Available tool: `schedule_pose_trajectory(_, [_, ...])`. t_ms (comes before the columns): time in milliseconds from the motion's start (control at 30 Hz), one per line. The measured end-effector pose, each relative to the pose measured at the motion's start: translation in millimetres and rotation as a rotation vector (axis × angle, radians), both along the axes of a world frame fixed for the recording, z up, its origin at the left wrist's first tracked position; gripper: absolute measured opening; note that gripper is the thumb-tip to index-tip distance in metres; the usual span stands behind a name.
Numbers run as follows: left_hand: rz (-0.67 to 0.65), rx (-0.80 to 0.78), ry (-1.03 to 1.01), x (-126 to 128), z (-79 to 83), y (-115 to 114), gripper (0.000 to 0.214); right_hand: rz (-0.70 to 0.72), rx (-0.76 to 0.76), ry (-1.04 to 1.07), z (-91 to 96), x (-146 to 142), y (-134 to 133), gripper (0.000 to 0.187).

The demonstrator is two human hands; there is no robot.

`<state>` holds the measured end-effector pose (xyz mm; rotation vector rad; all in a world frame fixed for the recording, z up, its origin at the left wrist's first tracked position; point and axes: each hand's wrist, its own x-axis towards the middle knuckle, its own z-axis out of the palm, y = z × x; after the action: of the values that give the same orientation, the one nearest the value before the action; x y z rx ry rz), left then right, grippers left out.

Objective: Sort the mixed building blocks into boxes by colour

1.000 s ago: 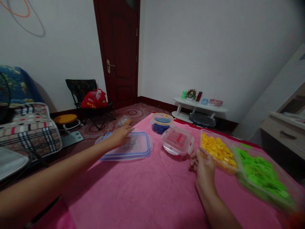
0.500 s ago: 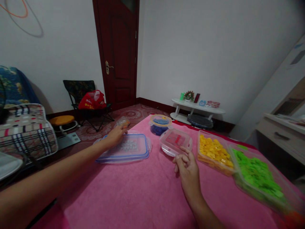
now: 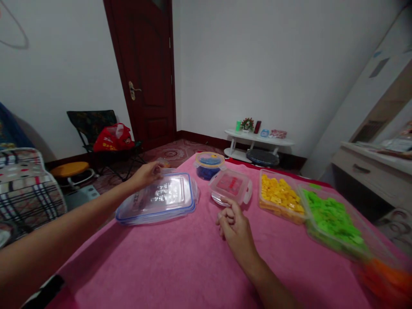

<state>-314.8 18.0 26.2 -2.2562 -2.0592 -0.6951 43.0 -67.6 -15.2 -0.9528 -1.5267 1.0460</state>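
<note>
At the far left corner of a stack of clear plastic lids [image 3: 174,199] with blue seals, my left hand [image 3: 146,175] has its fingers closed on a lid edge. The glare has spread over that top lid, which looks slightly tilted. A small clear container [image 3: 163,162] with something orange shows just behind the fingers, partly hidden. My right hand [image 3: 236,227] is empty, index finger out and the others loosely curled. Its fingertip is at the near edge of a clear lidded box [image 3: 231,184] with red contents. Behind that stands a round bowl [image 3: 207,171] of blue pieces under a yellow-rimmed lid.
Open boxes of yellow pieces [image 3: 280,195] and green pieces [image 3: 334,219] stand at the right, with blurred orange pieces [image 3: 386,277] nearer me. All rest on a pink cloth [image 3: 180,262]. Beyond are a low white table [image 3: 257,137] and a folding chair [image 3: 92,122].
My left hand has drawn back slightly, its fingers curling in at the lid stack, and the lid's glare has shifted. My right hand stays beside the red box. The view has turned a little right.
</note>
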Motion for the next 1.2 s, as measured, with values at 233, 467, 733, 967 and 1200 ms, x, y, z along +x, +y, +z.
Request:
schedule_pose_trajectory(233, [-0.008, -0.092, 0.075, -12, 7.5, 9, 0.038, 0.022, -0.026, -0.010, -0.3, -1, -1, 0.031])
schedule_pose_trajectory(467, [-0.101, 0.044, 0.253, -2, -22.8, 3, 0.042, 0.040, -0.023, -0.051, -2.2, -1, 0, 0.028])
schedule_pose_trajectory(733, [-0.114, -0.048, 0.407, 2, -39.9, 2, 0.046, 0.075, 0.003, -0.176, -12.6, 2, 4, 0.024])
schedule_pose_trajectory(967, [-0.251, -0.039, 0.298, 42, -23.4, -50, 0.051, 0.082, 0.035, -0.281, -17.1, 3, 5, 0.022])
schedule_pose_trajectory(1200, [-0.321, -0.127, 0.195, 73, -51.6, -102, 0.045, 0.115, 0.035, -0.318, -19.1, 0, 3, 0.023])
